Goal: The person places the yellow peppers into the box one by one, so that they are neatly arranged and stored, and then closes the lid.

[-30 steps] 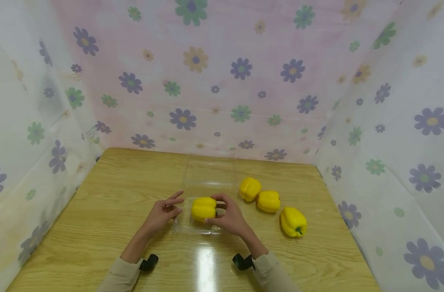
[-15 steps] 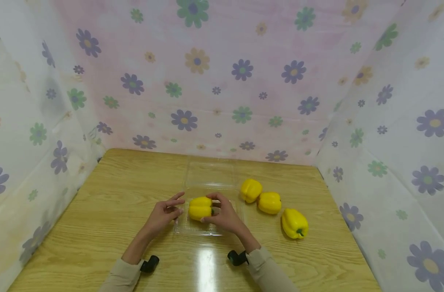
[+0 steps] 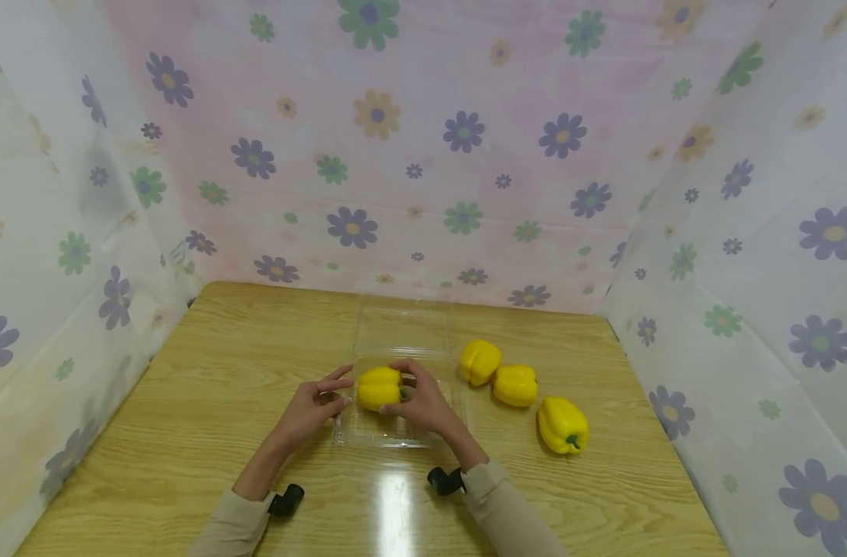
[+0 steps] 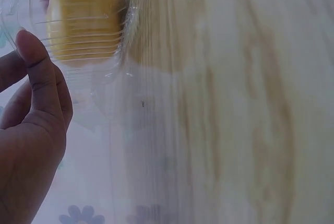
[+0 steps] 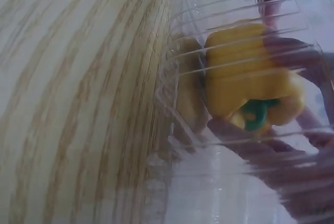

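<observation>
A yellow bell pepper with a green stem lies on its side inside the left part of a clear plastic clamshell container. My right hand grips it around the stem end, with fingers on the far side and thumb on the near side. Seen through ribbed plastic in the right wrist view, the fingers surround the stem. At the container's left rim, my left hand touches the plastic with thumb and fingers extended. The left wrist view shows a fingertip right against the clear wall.
Behind the base, the container's open lid lies back on the wooden table. Three more yellow bell peppers lie right of the container, the nearest one with its stem facing forward. Flowered curtains enclose the table's back and sides.
My right hand has carried the pepper leftward within the container, toward the left wall. The left hand has stayed at the rim, and the other peppers lie as before.
</observation>
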Demonstrator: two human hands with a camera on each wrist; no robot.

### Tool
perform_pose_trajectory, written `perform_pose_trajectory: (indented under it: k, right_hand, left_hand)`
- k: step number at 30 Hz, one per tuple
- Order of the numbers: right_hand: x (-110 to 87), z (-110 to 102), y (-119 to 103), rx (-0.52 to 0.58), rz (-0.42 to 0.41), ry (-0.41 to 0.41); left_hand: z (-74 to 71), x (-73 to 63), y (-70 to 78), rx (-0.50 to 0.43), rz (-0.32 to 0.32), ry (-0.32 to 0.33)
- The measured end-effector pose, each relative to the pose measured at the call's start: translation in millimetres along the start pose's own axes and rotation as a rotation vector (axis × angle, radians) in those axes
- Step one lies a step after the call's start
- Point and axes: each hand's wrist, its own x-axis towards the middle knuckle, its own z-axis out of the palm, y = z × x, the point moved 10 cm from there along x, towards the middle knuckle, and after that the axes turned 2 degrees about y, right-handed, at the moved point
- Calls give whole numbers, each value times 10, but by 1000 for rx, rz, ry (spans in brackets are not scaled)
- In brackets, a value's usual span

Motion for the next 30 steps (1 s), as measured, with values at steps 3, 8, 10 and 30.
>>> perform_pose_trajectory:
  k: [3, 8, 10, 30]
  right_hand:
    - [9, 5, -5, -17, 15, 7]
    - [22, 13, -14, -47, 8, 27]
    - [32, 17, -24, -55, -3, 34]
    - [84, 47, -13, 12, -4, 48]
  left_hand:
    - [7, 0, 1, -3, 3, -7]
    - [18, -5, -21, -17, 4, -39]
    - [16, -7, -43, -20, -8, -53]
    - [17, -11, -47, -35, -19, -66]
